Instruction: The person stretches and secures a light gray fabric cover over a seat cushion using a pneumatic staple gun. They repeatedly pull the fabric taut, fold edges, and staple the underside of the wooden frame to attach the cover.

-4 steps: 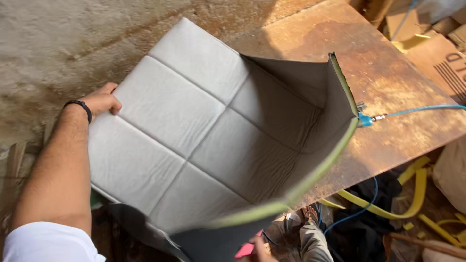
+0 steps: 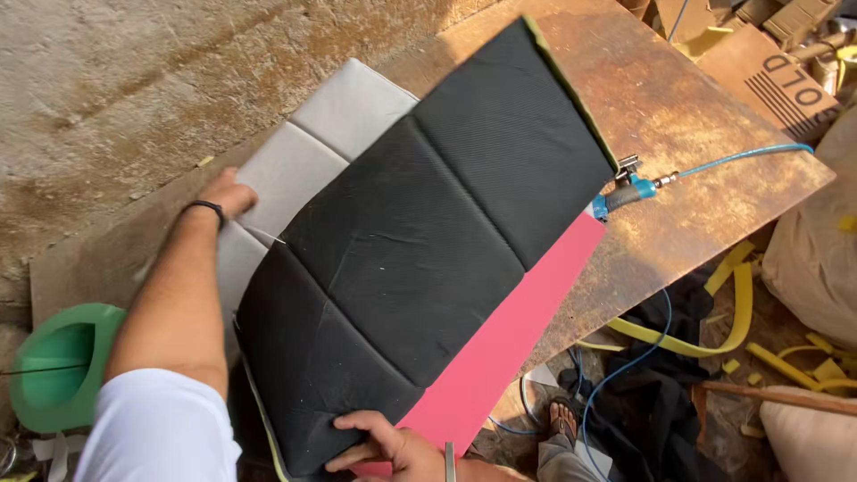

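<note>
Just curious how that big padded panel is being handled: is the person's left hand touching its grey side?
Touching. The head view shows the left hand lying flat against the grey quilted side of the padded panel, with no gap between them.

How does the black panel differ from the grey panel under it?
The black panel is dark with fine ribbing and lies on top, its near corner held by the right hand. The grey panel is pale and smooth, mostly covered, with the left hand on its edge. Both show quilted square stitching.
</note>
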Action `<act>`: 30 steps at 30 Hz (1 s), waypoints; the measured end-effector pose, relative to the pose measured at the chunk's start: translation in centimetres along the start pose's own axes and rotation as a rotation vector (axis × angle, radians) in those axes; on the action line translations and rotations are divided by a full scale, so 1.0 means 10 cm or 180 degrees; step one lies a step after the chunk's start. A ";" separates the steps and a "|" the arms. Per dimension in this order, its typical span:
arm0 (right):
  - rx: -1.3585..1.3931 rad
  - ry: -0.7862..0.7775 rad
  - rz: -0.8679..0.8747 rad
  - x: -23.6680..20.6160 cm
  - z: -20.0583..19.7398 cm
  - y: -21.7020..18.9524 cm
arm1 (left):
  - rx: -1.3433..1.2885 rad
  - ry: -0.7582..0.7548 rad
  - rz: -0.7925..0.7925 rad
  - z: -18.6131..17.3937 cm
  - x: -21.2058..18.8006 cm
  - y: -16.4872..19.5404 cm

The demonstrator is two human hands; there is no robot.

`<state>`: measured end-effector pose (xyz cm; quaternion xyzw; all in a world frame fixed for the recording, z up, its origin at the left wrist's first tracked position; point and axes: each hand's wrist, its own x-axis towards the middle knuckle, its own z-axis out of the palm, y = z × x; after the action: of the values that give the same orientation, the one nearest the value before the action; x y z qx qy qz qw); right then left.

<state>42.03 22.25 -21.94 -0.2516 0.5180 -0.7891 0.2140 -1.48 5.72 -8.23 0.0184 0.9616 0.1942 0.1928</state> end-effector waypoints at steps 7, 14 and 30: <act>-0.1612 0.0378 0.0443 -0.86 -0.33 -0.34 | 0.1341 0.0321 0.0973 1.52 -0.20 0.26; -0.2111 0.4469 0.0672 -1.78 -2.26 -1.25 | 0.1397 -0.0500 0.0986 1.42 -0.75 0.58; -0.1291 0.1471 0.1403 -1.73 -1.62 -0.54 | -0.0403 -0.2317 -0.0019 1.49 -2.56 1.13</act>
<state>45.10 46.15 -25.42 0.0133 0.7400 -0.6414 0.2020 27.41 18.80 -7.31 0.0716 0.8162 0.2335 0.5235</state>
